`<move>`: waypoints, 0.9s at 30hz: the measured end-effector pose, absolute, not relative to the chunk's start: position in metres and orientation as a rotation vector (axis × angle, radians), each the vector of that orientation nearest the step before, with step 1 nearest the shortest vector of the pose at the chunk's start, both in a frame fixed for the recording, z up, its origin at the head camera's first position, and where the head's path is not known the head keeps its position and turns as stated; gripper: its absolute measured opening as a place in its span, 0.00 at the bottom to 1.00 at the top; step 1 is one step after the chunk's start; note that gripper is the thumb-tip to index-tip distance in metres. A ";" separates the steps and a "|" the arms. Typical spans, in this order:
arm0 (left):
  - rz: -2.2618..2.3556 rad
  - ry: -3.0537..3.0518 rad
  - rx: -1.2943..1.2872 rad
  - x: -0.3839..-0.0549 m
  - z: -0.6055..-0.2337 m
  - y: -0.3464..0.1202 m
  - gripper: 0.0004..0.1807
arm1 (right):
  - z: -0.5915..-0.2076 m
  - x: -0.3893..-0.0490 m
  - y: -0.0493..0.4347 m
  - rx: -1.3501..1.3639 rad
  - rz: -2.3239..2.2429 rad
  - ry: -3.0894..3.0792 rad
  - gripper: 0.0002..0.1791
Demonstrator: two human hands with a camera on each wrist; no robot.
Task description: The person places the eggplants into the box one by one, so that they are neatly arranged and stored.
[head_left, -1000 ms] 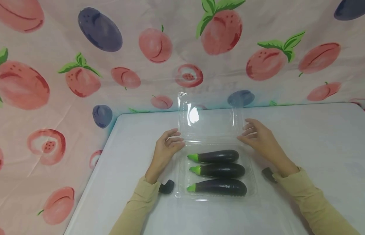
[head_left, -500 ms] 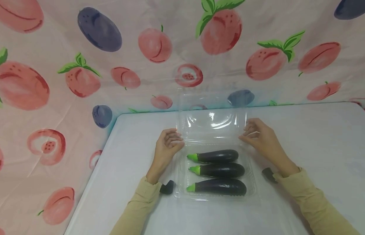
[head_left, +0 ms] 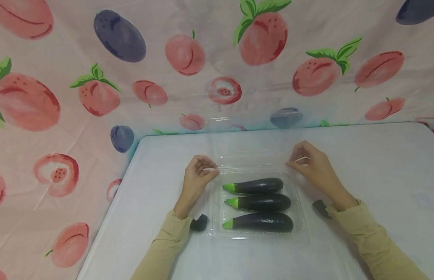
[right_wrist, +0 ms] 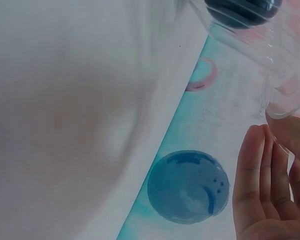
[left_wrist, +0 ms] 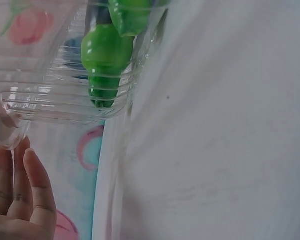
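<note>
A clear plastic clamshell container (head_left: 300, 217) lies open on the table, its lid (head_left: 251, 146) leaning back from the hinge at the far side. Three dark purple eggplants with green stem ends lie in the base in a row: far (head_left: 260, 186), middle (head_left: 264, 202) and near (head_left: 264, 222). My left hand (head_left: 197, 175) pinches the left end of the hinge edge; through the left wrist view, its fingers (left_wrist: 40, 190) stand behind the clear corner. At the right end of that edge, my right hand (head_left: 311, 157) pinches the plastic between thumb and fingertips.
The white table (head_left: 377, 167) extends around the container. Behind and to the left hangs a pink cloth (head_left: 258, 85) printed with fruit. Small black devices (head_left: 199, 223) stick out by both beige cuffs.
The lid has tipped farther back and its bright glare is gone. My left fingers have come in toward the thumb at the hinge corner, and the right fingers have drawn together. The eggplants stay put.
</note>
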State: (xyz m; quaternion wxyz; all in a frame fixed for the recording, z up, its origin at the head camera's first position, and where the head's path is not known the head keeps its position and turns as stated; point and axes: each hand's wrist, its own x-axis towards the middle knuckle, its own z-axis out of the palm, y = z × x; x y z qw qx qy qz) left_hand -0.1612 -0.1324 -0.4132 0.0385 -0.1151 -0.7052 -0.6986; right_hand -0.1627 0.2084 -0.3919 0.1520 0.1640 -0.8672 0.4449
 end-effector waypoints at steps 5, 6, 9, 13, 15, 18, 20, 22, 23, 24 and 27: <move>-2.139 -2.177 -0.356 -0.161 -0.414 -0.133 0.17 | -0.392 -0.162 0.210 0.501 1.248 -2.480 0.15; -2.136 -2.181 -0.356 -0.161 -0.414 -0.134 0.17 | -0.392 -0.162 0.210 0.509 1.246 -2.477 0.15; -2.119 -2.204 -0.346 -0.161 -0.414 -0.134 0.16 | -0.392 -0.161 0.210 0.529 1.247 -2.465 0.14; -2.103 -2.237 -0.331 -0.161 -0.414 -0.135 0.13 | -0.391 -0.158 0.209 0.548 1.263 -2.446 0.14; -2.084 -2.262 -0.303 -0.161 -0.413 -0.136 0.11 | -0.391 -0.157 0.208 0.557 1.270 -2.434 0.13; -2.066 -2.276 -0.294 -0.161 -0.414 -0.138 0.08 | -0.392 -0.157 0.208 0.581 1.258 -2.413 0.13; -2.053 -2.281 -0.309 -0.161 -0.414 -0.139 0.06 | -0.393 -0.157 0.208 0.601 1.238 -2.401 0.14; -2.064 -2.275 -0.340 -0.161 -0.414 -0.141 0.07 | -0.395 -0.158 0.209 0.621 1.210 -2.390 0.15; -2.074 -2.276 -0.347 -0.161 -0.413 -0.142 0.08 | -0.396 -0.158 0.209 0.630 1.193 -2.386 0.15; -2.086 -2.280 -0.345 -0.161 -0.412 -0.142 0.10 | -0.397 -0.159 0.209 0.635 1.180 -2.385 0.16; -2.142 -2.297 -0.330 -0.159 -0.408 -0.143 0.18 | -0.400 -0.159 0.210 0.638 1.134 -2.385 0.16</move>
